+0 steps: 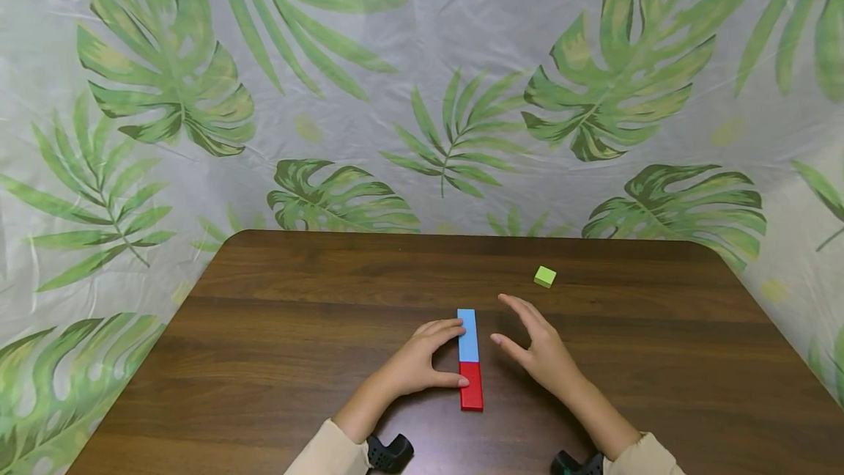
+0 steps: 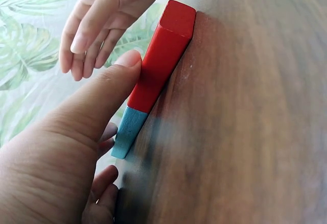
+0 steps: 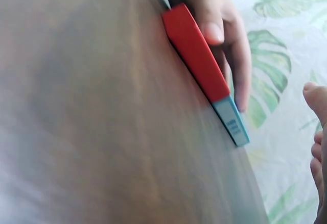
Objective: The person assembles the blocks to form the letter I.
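Observation:
A blue wooden block (image 1: pixel 469 347) and a red wooden block (image 1: pixel 472 399) lie end to end on the brown table (image 1: pixel 297 358), making one straight bar, with the blue at the far end. My left hand (image 1: pixel 415 363) is at the bar's left side. Its thumb touches the red block, and its fingertips rest on the blue one. Across the bar, to its right, my right hand (image 1: pixel 547 354) is held apart from the blocks with nothing in it, thumb and fingers spread. In the left wrist view the red block (image 2: pixel 166 55) shows its near end face.
Farther back and to the right, a small light green block (image 1: pixel 544 277) lies on the table. A leaf-patterned cloth (image 1: pixel 461 35) hangs behind the table's far edge. Dark wrist straps (image 1: pixel 390 453) show at both sleeves.

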Motion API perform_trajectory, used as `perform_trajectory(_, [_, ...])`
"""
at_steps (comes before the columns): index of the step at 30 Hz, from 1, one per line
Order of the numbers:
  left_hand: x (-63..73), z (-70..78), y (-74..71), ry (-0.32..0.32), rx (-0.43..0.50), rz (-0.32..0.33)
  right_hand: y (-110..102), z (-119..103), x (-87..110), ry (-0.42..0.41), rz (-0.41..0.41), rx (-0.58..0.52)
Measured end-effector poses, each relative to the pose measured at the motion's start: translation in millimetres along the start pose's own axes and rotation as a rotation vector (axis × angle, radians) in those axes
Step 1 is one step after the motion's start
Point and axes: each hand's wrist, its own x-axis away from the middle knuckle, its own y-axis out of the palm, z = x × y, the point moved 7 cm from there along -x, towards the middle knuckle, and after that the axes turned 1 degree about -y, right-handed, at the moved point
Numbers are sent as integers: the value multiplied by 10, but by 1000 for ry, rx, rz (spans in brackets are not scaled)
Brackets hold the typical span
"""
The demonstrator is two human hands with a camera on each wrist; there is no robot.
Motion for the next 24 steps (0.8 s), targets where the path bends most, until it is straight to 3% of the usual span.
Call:
perform_trajectory(8, [-1, -1, 1, -7, 1, -4, -83, 198, -85, 13, 107, 23])
perform_trajectory(24, [3, 5, -7, -5, 3, -6, -242, 592, -184, 122, 204, 35])
